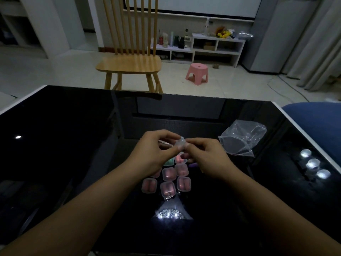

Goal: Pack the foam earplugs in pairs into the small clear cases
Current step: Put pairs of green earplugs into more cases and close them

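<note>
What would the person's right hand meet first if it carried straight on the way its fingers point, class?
The right hand points left and slightly away. First in line is the small clear case at its fingertips, with the left hand right behind it; depth is hard to judge.

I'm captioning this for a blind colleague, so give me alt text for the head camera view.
Two hands, left hand and right hand, hold a small clear case together above a glossy black table. Below them lie filled cases with pink earplugs, a crumpled plastic bag to the right.
</note>
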